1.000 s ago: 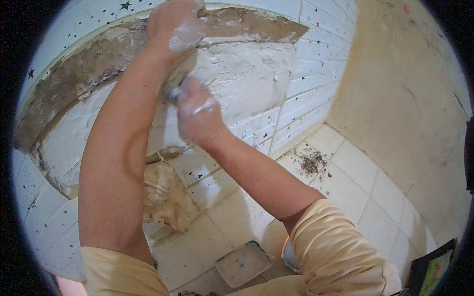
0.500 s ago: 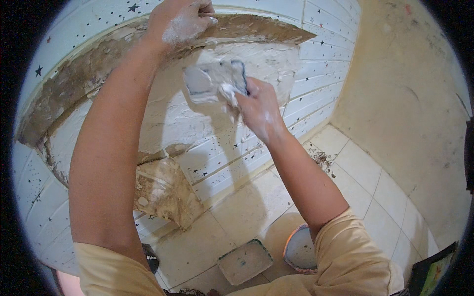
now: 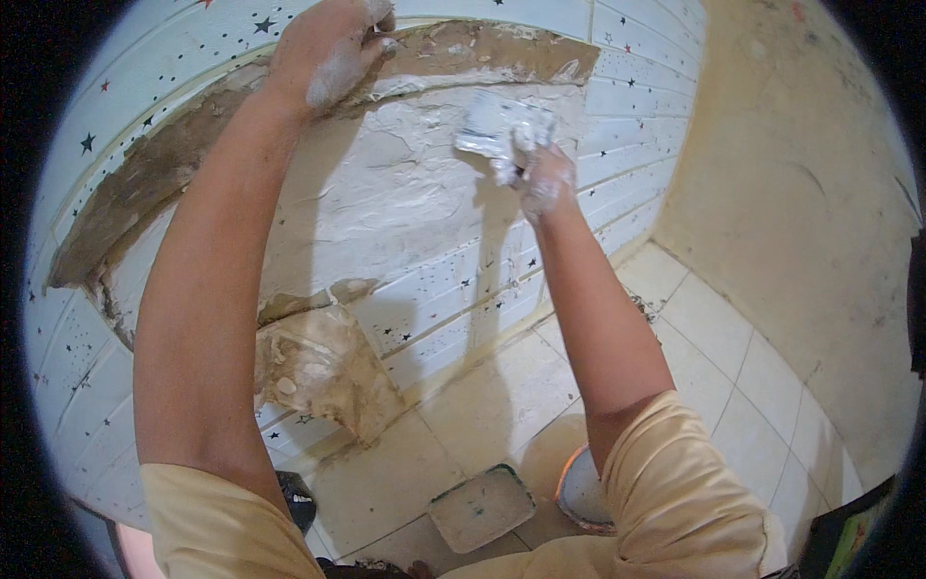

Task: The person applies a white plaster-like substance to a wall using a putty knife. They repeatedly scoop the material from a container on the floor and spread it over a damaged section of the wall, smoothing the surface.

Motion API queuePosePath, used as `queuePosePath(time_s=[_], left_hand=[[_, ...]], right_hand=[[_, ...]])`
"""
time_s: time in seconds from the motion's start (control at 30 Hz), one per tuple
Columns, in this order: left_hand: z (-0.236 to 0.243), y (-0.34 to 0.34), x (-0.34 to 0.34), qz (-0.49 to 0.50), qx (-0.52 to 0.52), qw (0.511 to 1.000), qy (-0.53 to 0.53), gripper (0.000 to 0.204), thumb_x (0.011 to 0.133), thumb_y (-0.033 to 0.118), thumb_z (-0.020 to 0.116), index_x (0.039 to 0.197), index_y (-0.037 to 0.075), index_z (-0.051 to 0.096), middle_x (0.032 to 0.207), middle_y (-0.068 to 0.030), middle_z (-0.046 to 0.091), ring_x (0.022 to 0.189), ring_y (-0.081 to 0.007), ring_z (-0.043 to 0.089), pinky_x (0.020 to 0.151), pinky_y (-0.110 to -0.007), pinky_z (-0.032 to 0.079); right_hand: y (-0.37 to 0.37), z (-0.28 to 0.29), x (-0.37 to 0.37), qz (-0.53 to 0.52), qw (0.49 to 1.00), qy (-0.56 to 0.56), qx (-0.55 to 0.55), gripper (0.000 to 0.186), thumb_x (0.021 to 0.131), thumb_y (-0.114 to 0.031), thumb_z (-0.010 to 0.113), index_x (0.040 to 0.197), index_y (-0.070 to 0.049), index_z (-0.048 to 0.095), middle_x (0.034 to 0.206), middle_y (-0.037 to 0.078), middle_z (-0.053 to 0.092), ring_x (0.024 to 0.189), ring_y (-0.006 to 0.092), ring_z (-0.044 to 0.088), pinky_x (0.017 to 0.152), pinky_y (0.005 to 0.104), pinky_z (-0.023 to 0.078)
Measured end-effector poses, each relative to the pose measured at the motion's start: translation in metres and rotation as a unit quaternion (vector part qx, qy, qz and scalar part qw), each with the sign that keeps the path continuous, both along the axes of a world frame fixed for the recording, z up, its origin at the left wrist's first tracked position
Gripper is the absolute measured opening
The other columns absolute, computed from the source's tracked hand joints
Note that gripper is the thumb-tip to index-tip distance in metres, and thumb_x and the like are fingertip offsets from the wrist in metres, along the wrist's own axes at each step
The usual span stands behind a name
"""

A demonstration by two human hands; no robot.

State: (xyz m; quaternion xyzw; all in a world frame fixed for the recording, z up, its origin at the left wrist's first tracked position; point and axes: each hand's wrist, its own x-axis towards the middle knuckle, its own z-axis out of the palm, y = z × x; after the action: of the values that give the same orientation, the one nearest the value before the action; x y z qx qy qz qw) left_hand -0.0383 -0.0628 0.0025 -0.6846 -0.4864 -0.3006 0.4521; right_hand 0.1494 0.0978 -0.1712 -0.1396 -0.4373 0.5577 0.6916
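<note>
A white wall covering with star prints [image 3: 617, 125] has a bare, roughly plastered patch [image 3: 386, 183] with wet white putty on it. Along the top of the patch, a peeled flap of the covering [image 3: 502, 56] shows its brown, stained back. My left hand [image 3: 333, 63], smeared white, pinches this flap at its upper edge. My right hand [image 3: 548, 181] grips a putty scraper [image 3: 502, 127], its wide blade against the upper right of the patch. Putty coats the blade and my fingers; motion blurs the tool somewhat.
Another peeled piece [image 3: 328, 372] hangs below the patch, brown side out. On the tiled floor [image 3: 473, 386] stand a shallow rectangular tray [image 3: 482, 510] and a round orange-rimmed bucket [image 3: 582, 487]. Crumbs of debris lie near the wall's foot. A stained beige wall [image 3: 791, 193] rises at right.
My right hand has moved the scraper right and slightly up across the patch. My left hand has shifted slightly left, still on the flap.
</note>
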Motion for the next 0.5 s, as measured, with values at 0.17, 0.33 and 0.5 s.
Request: queuePosePath(time_s=[0.17, 0.33, 0.5], left_hand=[[-0.006, -0.002, -0.017, -0.015, 0.022, 1.0, 0.009, 0.02, 0.072, 0.015, 0.067, 0.087, 0.006, 0.057, 0.078, -0.0164, 0.059, 0.082, -0.0371, 0.055, 0.072, -0.045, 0.044], [-0.001, -0.028, -0.035, 0.021, 0.017, 0.997, 0.077, 0.015, 0.071, 0.016, 0.066, 0.082, 0.007, 0.058, 0.081, -0.0149, 0.059, 0.08, -0.0352, 0.055, 0.074, -0.046, 0.041], [-0.006, -0.07, -0.062, 0.154, 0.08, 0.973, 0.152, 0.022, 0.076, 0.027, 0.064, 0.088, 0.009, 0.062, 0.088, -0.0121, 0.061, 0.092, -0.0319, 0.054, 0.083, -0.046, 0.04]], right_hand=[[-0.033, 0.002, 0.029, -0.294, 0.941, -0.168, 0.023, 0.018, 0.083, -0.015, 0.063, 0.095, -0.003, 0.062, 0.097, 0.011, 0.062, 0.084, 0.0246, 0.061, 0.061, 0.0392, 0.049], [-0.059, 0.001, -0.032, -0.553, 0.683, -0.438, 0.189, 0.022, 0.073, -0.017, 0.063, 0.088, 0.0, 0.06, 0.093, 0.02, 0.056, 0.087, 0.0374, 0.055, 0.081, 0.0457, 0.045], [-0.115, 0.0, -0.126, -0.444, 0.702, -0.412, 0.375, 0.019, 0.072, -0.012, 0.059, 0.086, 0.001, 0.057, 0.09, 0.02, 0.051, 0.069, 0.0359, 0.058, 0.061, 0.0473, 0.049]])
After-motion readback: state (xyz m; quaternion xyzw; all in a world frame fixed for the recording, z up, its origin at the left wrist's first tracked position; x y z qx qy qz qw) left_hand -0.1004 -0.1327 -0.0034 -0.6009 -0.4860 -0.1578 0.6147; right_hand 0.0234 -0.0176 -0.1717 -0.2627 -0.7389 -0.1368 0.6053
